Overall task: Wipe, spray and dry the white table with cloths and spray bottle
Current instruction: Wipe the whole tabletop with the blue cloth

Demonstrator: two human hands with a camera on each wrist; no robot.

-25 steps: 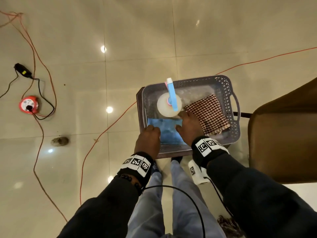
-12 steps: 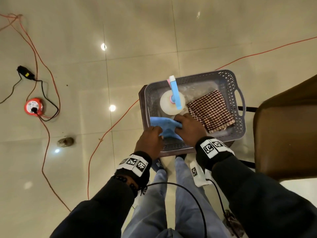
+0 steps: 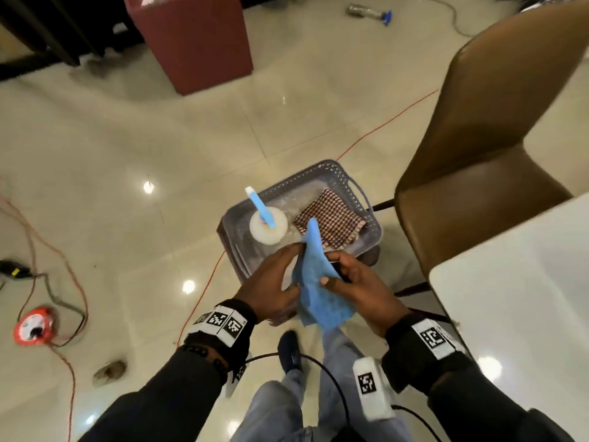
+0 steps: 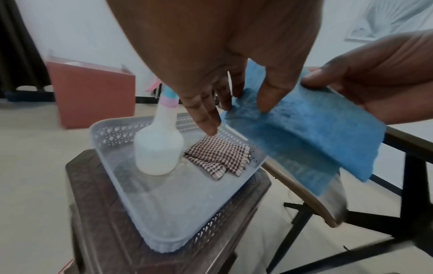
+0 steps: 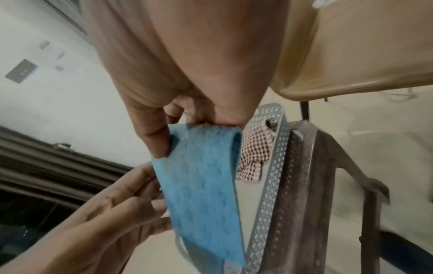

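Note:
A blue cloth (image 3: 318, 288) hangs folded between my two hands, lifted clear above the grey basket (image 3: 345, 181). My right hand (image 3: 328, 269) pinches its upper edge with the thumb on top, seen close in the right wrist view (image 5: 178, 133). My left hand (image 3: 296, 269) holds the cloth's left side, thumb on the front and fingers behind (image 4: 243, 103). A white spray bottle (image 3: 267, 229) with a blue nozzle stands in the basket beside a folded brown checked cloth (image 3: 331, 218). A corner of the white table (image 3: 510, 298) shows at the right.
The basket sits on a dark brown plastic stool (image 4: 98, 213). A brown chair (image 3: 478, 138) stands between basket and table. A maroon bin (image 3: 191, 36) is at the back. An orange cable (image 3: 204, 295) and a red extension reel (image 3: 33, 327) lie on the tiled floor.
Both hands have lifted the blue cloth out of the basket and up toward me. The view has tilted up, bringing the table corner and the bin into sight.

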